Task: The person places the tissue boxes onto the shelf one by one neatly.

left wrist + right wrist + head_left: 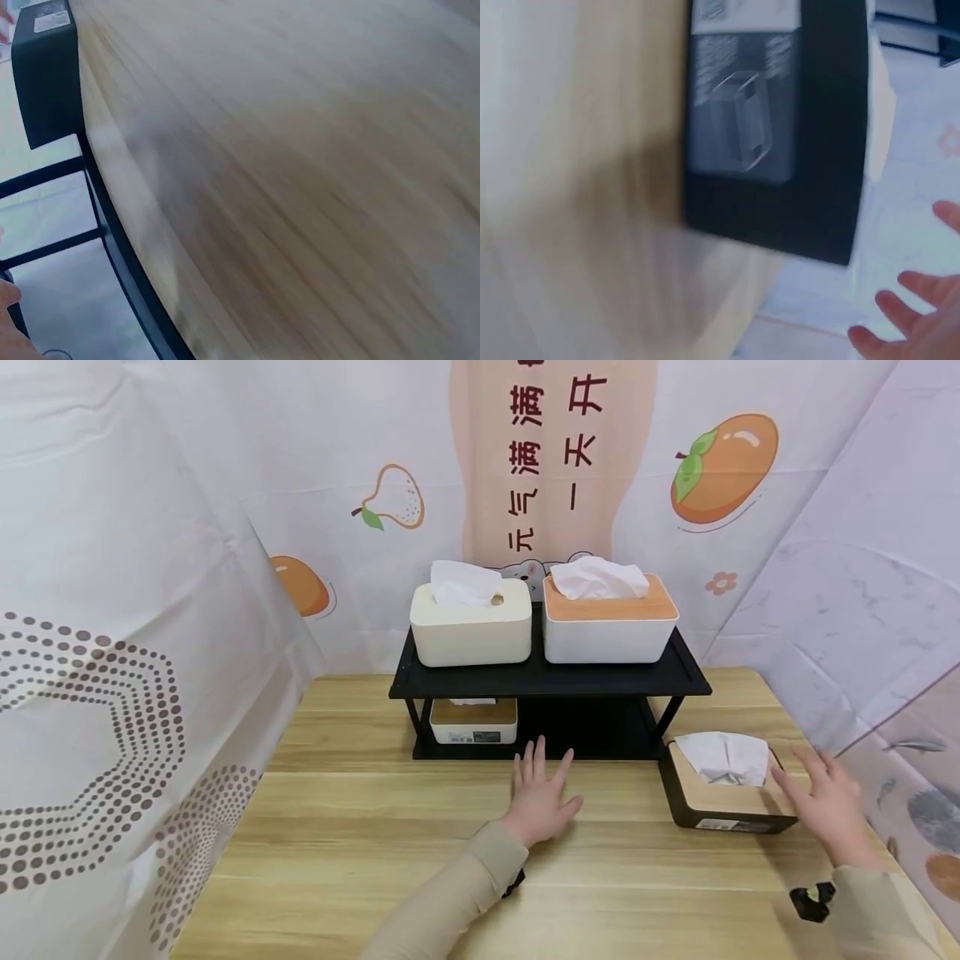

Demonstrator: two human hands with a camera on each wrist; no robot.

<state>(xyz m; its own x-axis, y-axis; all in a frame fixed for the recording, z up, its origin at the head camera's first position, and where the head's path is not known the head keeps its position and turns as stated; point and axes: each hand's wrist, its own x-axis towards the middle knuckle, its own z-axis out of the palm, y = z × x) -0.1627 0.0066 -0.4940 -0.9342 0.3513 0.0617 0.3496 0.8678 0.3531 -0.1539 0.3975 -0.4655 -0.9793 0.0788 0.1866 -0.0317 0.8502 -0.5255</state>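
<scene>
On the right of the table sits a dark tissue box (738, 797) with a light wood lid and a white tissue sticking up. My right hand (828, 802) is spread beside the box's right end, its fingers straight and holding nothing. The right wrist view shows the dark side of the box with its printed label (742, 109). In front of the lower shelf, my left hand (542, 797) reaches forward with fingers spread and holds nothing. Only part of that hand enters the left wrist view, at the lower left corner.
A two-tier black rack (551, 681) stands at the back. On its top are a cream tissue box (472, 639) and a white tissue box (607, 639) with a wood lid. A smaller white box (474, 727) sits at the lower shelf's left. Printed cloth hangs behind and at both sides.
</scene>
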